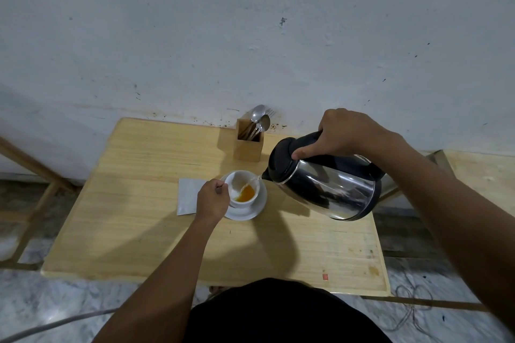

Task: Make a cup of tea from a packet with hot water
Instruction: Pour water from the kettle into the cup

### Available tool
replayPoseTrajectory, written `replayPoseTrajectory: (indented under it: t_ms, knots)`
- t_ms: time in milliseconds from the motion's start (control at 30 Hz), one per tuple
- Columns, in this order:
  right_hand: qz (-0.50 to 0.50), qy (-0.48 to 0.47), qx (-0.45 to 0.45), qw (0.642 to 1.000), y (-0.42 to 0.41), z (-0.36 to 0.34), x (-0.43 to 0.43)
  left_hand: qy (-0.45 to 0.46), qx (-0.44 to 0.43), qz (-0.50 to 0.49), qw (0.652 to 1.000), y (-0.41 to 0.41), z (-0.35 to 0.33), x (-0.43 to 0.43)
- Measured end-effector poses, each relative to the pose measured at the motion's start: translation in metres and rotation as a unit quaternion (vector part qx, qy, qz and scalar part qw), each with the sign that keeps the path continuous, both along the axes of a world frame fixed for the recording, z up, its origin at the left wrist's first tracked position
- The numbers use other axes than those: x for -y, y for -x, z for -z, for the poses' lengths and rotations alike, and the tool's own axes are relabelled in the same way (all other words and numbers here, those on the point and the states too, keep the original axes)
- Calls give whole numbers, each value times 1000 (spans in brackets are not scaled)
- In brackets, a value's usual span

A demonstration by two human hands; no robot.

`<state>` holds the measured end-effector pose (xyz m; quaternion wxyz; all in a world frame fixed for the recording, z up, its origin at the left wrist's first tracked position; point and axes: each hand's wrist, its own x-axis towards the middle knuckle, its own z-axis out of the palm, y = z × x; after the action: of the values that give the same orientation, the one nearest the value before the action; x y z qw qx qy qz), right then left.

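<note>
Right hand (345, 133) grips tilted steel kettle (326, 184), pouring into white cup (242, 188) holding orange tea. Left hand (211, 200) pinches cup handle. Wooden holder (249, 145), twelve o'clock of cup, contains spoons (260, 118).

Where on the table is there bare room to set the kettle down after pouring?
Bare wood lies along the near edge of the table, below the saucer, and on the far-left side beyond the packet. It is crowded around the cup, left hand and utensil holder.
</note>
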<state>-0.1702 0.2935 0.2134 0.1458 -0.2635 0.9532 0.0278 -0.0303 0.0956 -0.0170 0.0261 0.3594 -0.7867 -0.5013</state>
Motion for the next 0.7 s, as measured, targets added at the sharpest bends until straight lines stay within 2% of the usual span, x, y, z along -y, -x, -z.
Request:
replayPoseTrajectory:
  t_ms: [700]
  knots:
    - [-9,-10,16,1000,9,0,0,-31,-1,-5,1000,2,2,3]
